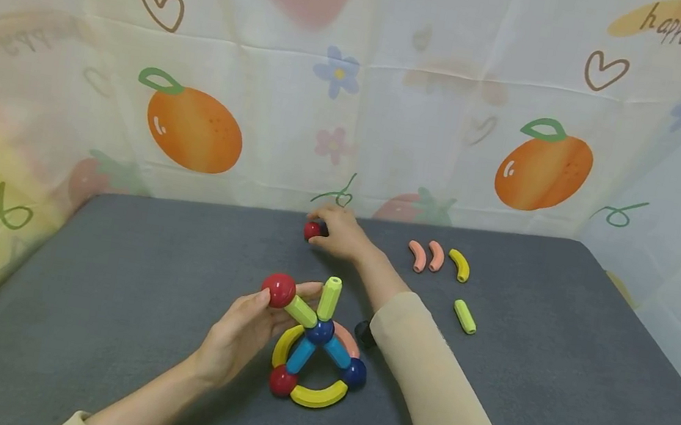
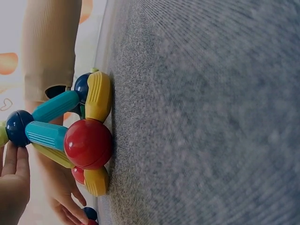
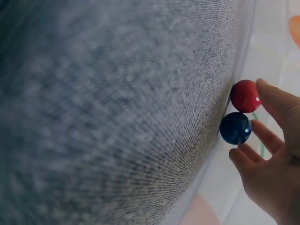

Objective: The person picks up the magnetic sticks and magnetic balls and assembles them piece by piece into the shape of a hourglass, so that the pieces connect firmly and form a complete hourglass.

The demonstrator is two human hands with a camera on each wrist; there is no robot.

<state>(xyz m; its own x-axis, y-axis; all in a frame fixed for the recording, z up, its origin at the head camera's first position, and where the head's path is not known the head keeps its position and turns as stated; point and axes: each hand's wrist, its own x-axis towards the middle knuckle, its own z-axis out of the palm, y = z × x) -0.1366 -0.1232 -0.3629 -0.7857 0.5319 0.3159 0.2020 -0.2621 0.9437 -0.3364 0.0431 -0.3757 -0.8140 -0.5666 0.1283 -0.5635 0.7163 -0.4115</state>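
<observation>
A ball-and-rod building toy structure stands on the table, with a navy ball [image 1: 319, 332] joining two blue rods [image 1: 300, 356] and two light green rods [image 1: 330, 298]. Yellow and pink curved rods form its base ring, along with a red ball [image 1: 283, 381] and another navy ball [image 1: 354, 374]. My left hand [image 1: 240, 338] holds its upper part, thumb on the upper red ball [image 1: 279, 290]; in the left wrist view, fingertips touch the joining ball [image 2: 18, 128]. At the table's far edge my right hand [image 1: 340, 235] grips a loose red ball [image 3: 245, 96] and an adjoining blue ball [image 3: 236, 128].
Right of my right hand lie two pink curved rods [image 1: 417, 256] and a yellow curved rod [image 1: 459, 265]. Closer in is a light green straight rod [image 1: 465, 317]. A dark object [image 1: 365, 333] shows beside the right sleeve. Fruit-printed cloth [image 1: 394, 124] hangs behind the grey table [image 1: 137, 269].
</observation>
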